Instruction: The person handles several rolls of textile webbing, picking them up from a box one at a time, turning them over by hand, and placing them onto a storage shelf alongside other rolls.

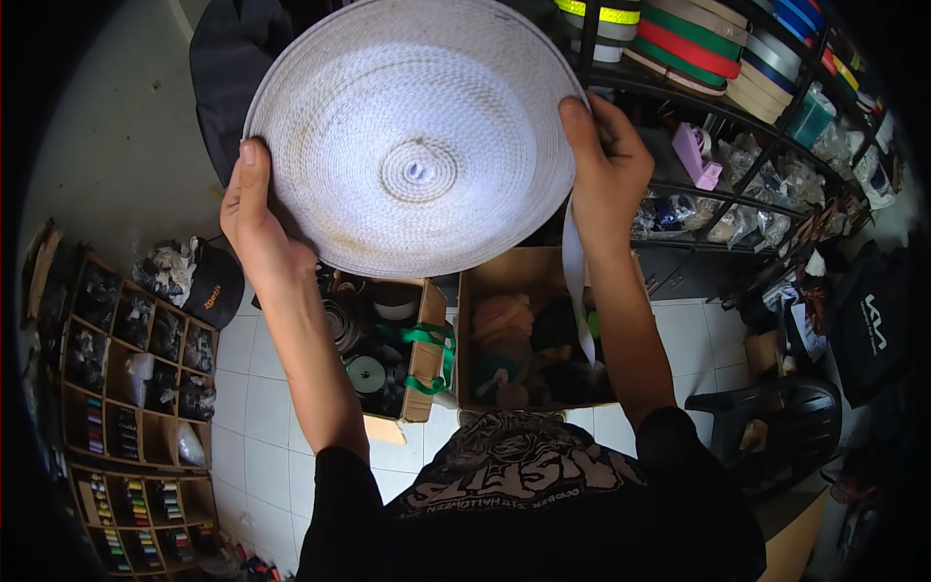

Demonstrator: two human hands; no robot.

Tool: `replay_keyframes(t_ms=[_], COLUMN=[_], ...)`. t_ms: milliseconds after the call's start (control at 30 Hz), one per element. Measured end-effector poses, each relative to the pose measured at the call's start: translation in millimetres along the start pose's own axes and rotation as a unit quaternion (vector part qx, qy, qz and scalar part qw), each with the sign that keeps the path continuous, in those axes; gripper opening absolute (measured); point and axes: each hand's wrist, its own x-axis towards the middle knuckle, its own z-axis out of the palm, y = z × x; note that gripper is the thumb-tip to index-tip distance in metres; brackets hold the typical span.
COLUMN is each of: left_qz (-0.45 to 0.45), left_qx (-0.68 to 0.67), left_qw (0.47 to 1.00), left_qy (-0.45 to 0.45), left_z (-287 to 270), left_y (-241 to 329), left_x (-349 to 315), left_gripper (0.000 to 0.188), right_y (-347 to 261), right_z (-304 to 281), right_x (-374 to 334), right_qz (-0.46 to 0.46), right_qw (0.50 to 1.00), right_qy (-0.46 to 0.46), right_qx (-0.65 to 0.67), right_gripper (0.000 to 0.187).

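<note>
A large roll of white webbing [359, 209], wound in a flat spiral around a small core, is held up at the top of the view. Its coils sag into a shallow dish. My left hand [260, 218] grips the roll's left edge, thumb on the face and fingers mostly hidden behind. On the opposite edge my right hand [611, 170] is closed around the rim, its thumb near the upper edge. The loose end of the webbing [579, 281] hangs beside my right wrist, toward an open cardboard box [533, 398] below.
Another cardboard box [419, 388] holds dark rolls and green ribbon. Shelves at the upper right carry coloured webbing rolls [689, 44], a lilac tape dispenser [696, 155] and bagged parts. A wooden pigeonhole rack [145, 388] stands left; a black chair [776, 417] stands right.
</note>
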Motion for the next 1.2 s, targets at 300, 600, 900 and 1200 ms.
replay_keyframes(t_ms=[300, 600, 900, 1200], left_qz=[-0.099, -0.116, -0.159, -0.109], left_qx=[-0.158, -0.037, -0.091, 0.111], left_qw=[0.977, 0.993, 0.983, 0.978], left_qy=[0.101, 0.008, -0.016, -0.137], left_z=[22.7, 10.8, 2.3, 6.6], left_y=[-35.9, -38.5, -52.4, -48.3], left_x=[-29.9, -41.3, -36.0, -24.8], left_gripper=[0.054, 0.047, 0.027, 0.032], right_y=[37.8, -4.5, 3.2, 8.4], right_z=[-3.1, -26.1, -39.2, -54.7], right_x=[-27.7, 24.0, 24.2, 18.9], right_qz=[-0.05, -0.029, -0.026, 0.062], right_qw=[0.999, 0.995, 0.991, 0.981], right_qy=[-0.012, -0.079, -0.096, -0.143], right_qx=[0.007, -0.048, -0.094, -0.112], right_gripper=[0.047, 0.04, 0.04, 0.033])
